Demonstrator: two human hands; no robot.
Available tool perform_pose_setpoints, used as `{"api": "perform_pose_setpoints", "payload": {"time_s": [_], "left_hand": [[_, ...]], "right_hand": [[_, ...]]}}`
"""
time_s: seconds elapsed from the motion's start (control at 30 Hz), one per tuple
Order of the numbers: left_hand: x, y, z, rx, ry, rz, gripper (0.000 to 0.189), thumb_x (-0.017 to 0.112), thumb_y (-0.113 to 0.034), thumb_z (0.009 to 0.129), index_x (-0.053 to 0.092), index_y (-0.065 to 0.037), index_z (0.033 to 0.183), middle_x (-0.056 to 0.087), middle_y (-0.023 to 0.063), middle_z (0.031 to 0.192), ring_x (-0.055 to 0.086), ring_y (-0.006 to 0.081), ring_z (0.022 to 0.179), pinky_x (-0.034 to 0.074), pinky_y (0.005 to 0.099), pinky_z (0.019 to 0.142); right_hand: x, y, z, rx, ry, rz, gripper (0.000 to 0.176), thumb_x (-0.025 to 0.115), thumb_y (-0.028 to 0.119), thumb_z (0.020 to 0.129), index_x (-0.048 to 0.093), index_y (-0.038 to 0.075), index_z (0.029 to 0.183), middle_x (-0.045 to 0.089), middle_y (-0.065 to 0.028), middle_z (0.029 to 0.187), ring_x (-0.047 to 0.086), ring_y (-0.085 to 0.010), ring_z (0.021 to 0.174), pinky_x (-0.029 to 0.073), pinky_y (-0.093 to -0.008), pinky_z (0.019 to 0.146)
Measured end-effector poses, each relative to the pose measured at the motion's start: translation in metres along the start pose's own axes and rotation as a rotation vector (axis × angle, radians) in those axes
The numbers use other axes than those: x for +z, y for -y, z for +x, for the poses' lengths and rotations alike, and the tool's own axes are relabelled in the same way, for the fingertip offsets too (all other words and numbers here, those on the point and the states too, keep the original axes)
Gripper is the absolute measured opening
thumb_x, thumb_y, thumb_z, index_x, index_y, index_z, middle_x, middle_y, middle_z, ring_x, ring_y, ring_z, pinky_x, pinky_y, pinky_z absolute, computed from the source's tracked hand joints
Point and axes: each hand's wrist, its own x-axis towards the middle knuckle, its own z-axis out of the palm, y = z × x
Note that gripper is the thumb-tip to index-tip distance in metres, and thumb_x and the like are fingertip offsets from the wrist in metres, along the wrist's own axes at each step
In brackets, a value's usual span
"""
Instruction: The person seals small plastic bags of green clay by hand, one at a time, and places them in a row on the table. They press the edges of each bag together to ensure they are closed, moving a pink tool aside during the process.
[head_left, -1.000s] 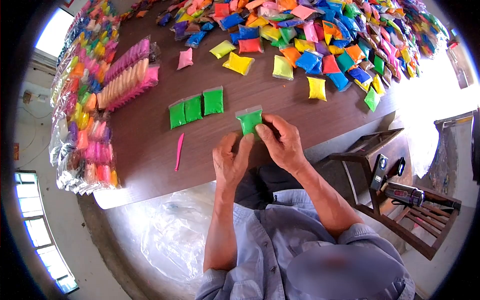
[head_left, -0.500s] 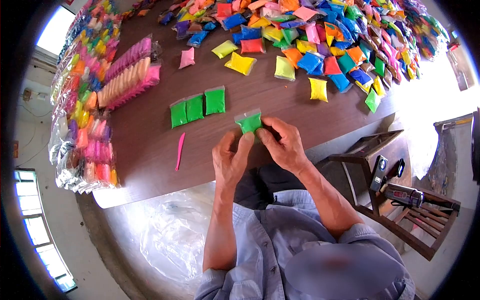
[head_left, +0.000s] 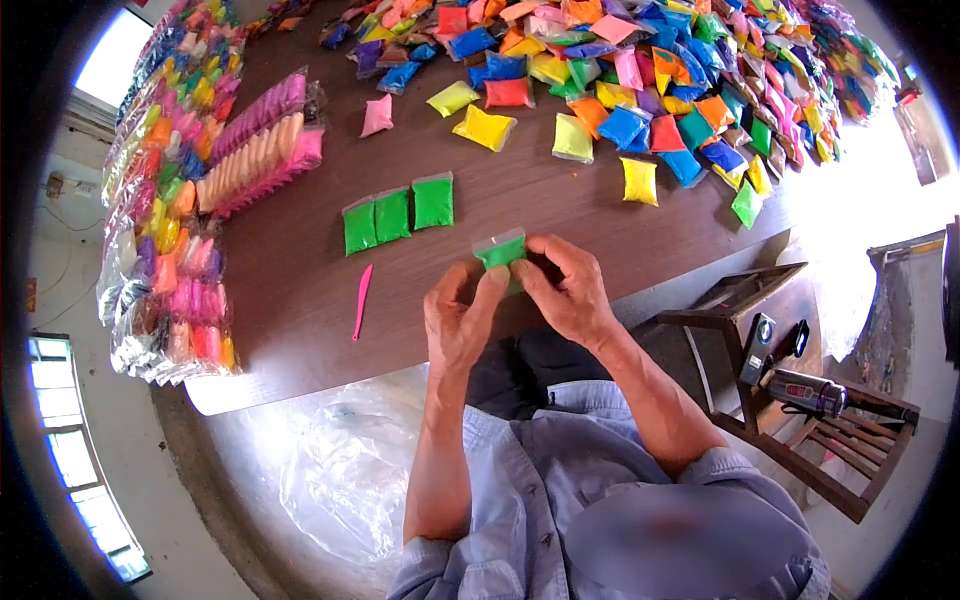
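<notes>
Between my two hands is a small green packet (head_left: 503,250) in clear film, held up near the table's front edge. My left hand (head_left: 462,315) pinches its left side, thumb toward me. On its right side my right hand (head_left: 568,285) grips with thumb and fingers. Beyond my left hand, three more green packets (head_left: 393,216) lie in a row, two of them overlapping or touching edge to edge. A pink plastic knife (head_left: 362,302) lies on the tabletop left of my left hand.
A large heap of coloured packets (head_left: 640,90) covers the far right of the brown table (head_left: 300,290). Bagged rows of packets (head_left: 185,250) line the left edge, beside stacked pink and peach packets (head_left: 258,160). A wooden chair (head_left: 780,390) holding a flask (head_left: 808,390) stands at right.
The held green packet tips slightly, its top edge shifting a little; both hands keep their grip with almost no movement. The whole view shifts very slightly.
</notes>
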Motion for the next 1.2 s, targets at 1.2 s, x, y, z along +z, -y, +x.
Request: {"api": "perform_pose_setpoints", "payload": {"time_s": [1.2], "left_hand": [[-0.011,0.009,0.001,-0.047,0.059,0.0,0.023,0.078,-0.021,0.097,0.073,0.001,0.101,0.062,-0.004,0.078,0.051,0.0045,0.074,0.043,0.0232,0.065]], "right_hand": [[0.0,-0.001,-0.002,0.02,0.04,0.048,0.026,0.076,0.019,0.094,0.068,0.0,0.11,0.067,-0.0119,0.092,0.066,-0.0198,0.077,0.054,-0.034,0.068]]}}
